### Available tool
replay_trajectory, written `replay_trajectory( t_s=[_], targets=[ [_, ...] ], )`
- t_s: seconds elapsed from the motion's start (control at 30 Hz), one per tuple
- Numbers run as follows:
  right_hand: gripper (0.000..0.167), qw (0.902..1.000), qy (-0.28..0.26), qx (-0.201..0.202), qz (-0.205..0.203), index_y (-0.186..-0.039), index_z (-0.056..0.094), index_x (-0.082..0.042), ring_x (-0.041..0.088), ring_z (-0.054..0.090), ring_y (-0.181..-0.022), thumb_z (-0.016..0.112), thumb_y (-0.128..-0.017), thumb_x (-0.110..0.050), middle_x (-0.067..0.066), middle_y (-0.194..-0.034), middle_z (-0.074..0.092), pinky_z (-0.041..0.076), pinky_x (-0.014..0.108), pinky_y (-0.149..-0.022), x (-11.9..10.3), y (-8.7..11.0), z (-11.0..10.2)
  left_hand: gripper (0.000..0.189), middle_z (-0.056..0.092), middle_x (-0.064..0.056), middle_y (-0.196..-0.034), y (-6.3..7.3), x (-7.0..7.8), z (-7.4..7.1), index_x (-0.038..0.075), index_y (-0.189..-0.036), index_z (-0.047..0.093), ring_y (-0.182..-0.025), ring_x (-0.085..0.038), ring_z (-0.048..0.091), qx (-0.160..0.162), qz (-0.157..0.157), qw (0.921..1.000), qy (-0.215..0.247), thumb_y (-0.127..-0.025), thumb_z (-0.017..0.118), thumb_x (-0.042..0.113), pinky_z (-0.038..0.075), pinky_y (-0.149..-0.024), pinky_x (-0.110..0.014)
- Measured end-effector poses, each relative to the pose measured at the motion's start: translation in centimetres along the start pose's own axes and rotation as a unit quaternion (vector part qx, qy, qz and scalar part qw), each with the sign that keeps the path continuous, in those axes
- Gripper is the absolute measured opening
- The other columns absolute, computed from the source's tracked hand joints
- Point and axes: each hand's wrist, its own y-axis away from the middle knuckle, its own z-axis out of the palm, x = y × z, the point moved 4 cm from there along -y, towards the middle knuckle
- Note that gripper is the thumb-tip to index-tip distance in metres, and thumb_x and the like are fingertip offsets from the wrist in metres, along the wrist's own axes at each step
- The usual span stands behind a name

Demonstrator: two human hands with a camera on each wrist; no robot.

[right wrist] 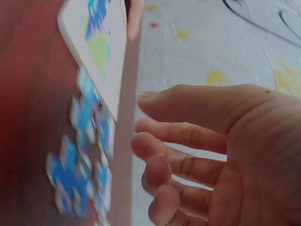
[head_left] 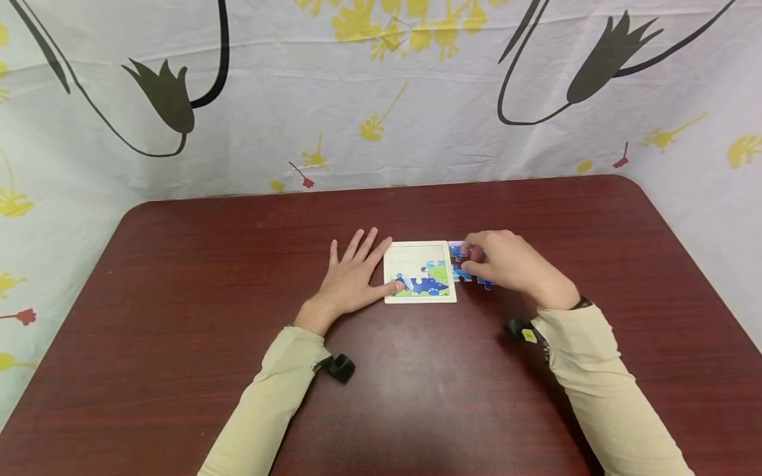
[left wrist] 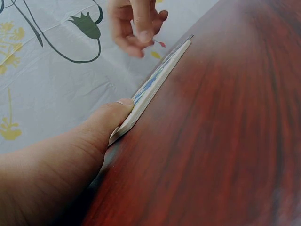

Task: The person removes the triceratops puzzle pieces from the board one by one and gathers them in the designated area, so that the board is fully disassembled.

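The jigsaw tray (head_left: 419, 299) lies on the tabletop (head_left: 178, 317), where the left hand (head_left: 351, 283) has fingers spread and its thumb on the tray's left side. The right hand (head_left: 510, 261) is near the loose jigsaw pieces (head_left: 458, 274), its grip apart and holding nothing visible; because pieces lie crowded together, its fingers could perhaps push a neighbouring one away.

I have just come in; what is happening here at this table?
A person's left hand rests at a jigsaw tray, its thumb over the left edge. Fitted pieces lie in the tray's lower part, while its upper left is bare. The right hand, apparently empty, hovers near loose pieces beside the tray's right edge.
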Motion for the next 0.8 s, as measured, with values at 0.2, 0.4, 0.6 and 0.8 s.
replay_trajectory(
  t_s=[0.2, 0.4, 0.6, 0.8],
  targets=[
    [0.033, 0.9996, 0.012, -0.008, -0.023, -0.112, 0.064, 0.000, 0.019, 0.055, -0.075, 0.068, -0.083, -0.015, 0.010, -0.093, 0.060, 0.045, 0.035, -0.064, -1.5, -0.7, 2.3, 0.087, 0.005, 0.000, -0.156, -0.1, 0.0, 0.1, 0.029, -0.151, 0.013, -0.141, -0.021, -0.005, 0.000, -0.002, 1.0000, 0.000, -0.081, 0.041, 0.074, -0.006, -0.105, -0.058],
    [0.024, 0.9994, 0.021, -0.001, -0.028, -0.102, 0.069, 0.000, 0.020, 0.052, -0.079, 0.070, -0.082, -0.014, 0.012, -0.106, 0.059, 0.042, 0.031, -0.061, -1.7, -0.8, 3.1, 0.087, 0.005, 0.000, -0.156, -0.1, 0.0, 0.1, 0.029, -0.151, 0.014, -0.141, -0.021, -0.004, 0.003, 0.001, 1.0000, -0.001, -0.081, 0.042, 0.073, -0.006, -0.105, -0.058],
    [0.021, 0.9992, -0.002, -0.003, -0.040, -0.102, 0.068, -0.001, 0.021, 0.055, -0.081, 0.069, -0.082, -0.010, 0.011, -0.102, 0.060, 0.045, 0.035, -0.069, -1.7, -0.9, 3.3, 0.087, 0.005, 0.001, -0.156, -0.1, 0.0, 0.1, 0.030, -0.151, 0.013, -0.141, -0.020, -0.005, 0.002, -0.001, 1.0000, 0.003, -0.081, 0.042, 0.073, -0.007, -0.105, -0.057],
    [0.026, 0.9992, -0.025, 0.002, -0.032, -0.104, 0.060, -0.002, 0.020, 0.052, -0.077, 0.071, -0.081, -0.008, 0.008, -0.091, 0.055, 0.044, 0.036, -0.068, -1.5, -1.0, 3.4, 0.087, 0.004, 0.002, -0.156, -0.1, -0.1, 0.2, 0.030, -0.151, 0.013, -0.141, -0.020, -0.006, -0.002, -0.006, 1.0000, 0.006, -0.081, 0.042, 0.073, -0.008, -0.105, -0.056]
  ],
)
